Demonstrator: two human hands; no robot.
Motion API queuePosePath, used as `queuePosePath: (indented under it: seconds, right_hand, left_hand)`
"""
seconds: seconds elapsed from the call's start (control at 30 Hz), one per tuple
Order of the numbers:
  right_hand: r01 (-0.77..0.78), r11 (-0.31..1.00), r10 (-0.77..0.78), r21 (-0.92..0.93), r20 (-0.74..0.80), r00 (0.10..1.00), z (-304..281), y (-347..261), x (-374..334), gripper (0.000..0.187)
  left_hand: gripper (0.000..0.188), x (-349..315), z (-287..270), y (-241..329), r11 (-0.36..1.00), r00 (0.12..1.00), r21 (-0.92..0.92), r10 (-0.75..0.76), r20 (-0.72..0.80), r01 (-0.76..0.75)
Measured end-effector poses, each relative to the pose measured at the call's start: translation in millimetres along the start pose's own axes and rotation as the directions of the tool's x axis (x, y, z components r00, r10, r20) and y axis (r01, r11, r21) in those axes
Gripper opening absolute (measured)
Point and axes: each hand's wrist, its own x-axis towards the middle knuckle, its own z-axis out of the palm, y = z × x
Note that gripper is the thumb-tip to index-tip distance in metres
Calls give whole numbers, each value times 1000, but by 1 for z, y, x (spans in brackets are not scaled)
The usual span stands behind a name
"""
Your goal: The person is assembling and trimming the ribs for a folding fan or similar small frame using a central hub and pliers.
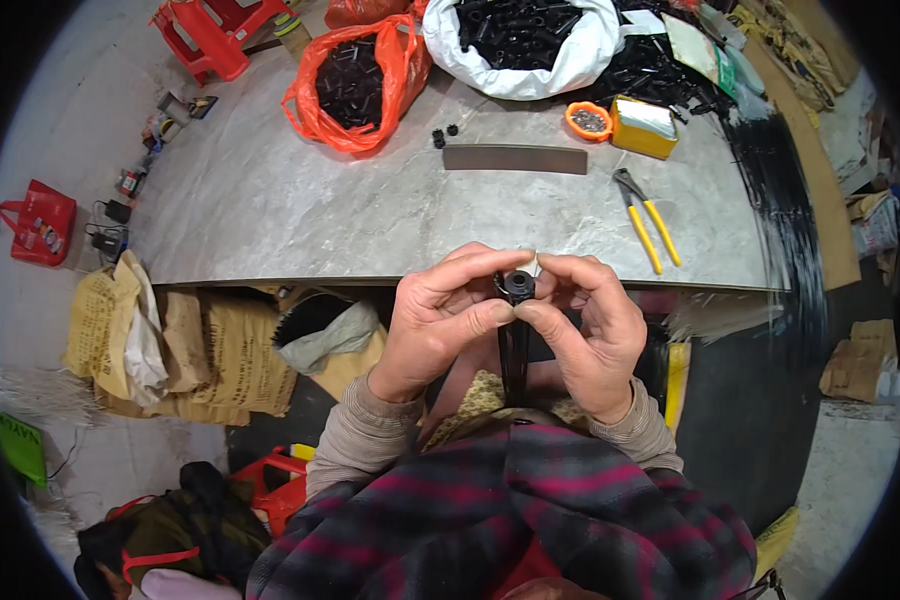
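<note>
- Left hand [425, 325]: thumb and forefinger are closed on the head [516, 286] of a black rod [514, 350], from the left and near sides.
- Right hand [602, 330]: thumb and forefinger are pinched on the same head from the right, the other fingers curled. The thumb tips nearly meet in front. A pale sliver shows by the right forefinger, too small to tell what it is.
- The rod stands roughly upright between the hands, just off the table's near edge, its round, holed head uppermost and its lower end toward the lap.
- Handling, as a judgement: light and stiff, probably plastic or coated metal, perhaps slick where glossy. The head's rim gives the fingertips the best hold; the shaft just below suits a steadying grip. Small details on the head might snap if forced.
- Table [300, 220]: pliers [639, 228] lie beyond the right hand, handles toward the person.
- Farther off: a dark bar [515, 158], two small black pieces beside its left end, an orange bowl [572, 121] of metal bits touching or just beside a yellow box [642, 141].
- Far edge: a red bag [407, 85] and a white bag [600, 45], both holding black parts.
</note>
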Motion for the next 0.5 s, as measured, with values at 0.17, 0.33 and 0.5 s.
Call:
queuePosePath:
  seconds: [0.17,0.33,0.5]
  right_hand:
    - [134,945,-96,-297,138,986,-28,-20,16,32]
    - [23,968,8,-250,123,992,-43,-25,9,29]
    - [74,950,-57,-305,64,996,-45,-22,9,29]
  left_hand:
    - [65,7,19,-14,967,999,-253,-36,8,36]
    - [65,12,24,-26,820,988,-554,-144,48,147]
    - [68,14,31,-29,846,982,-508,-189,2,164]
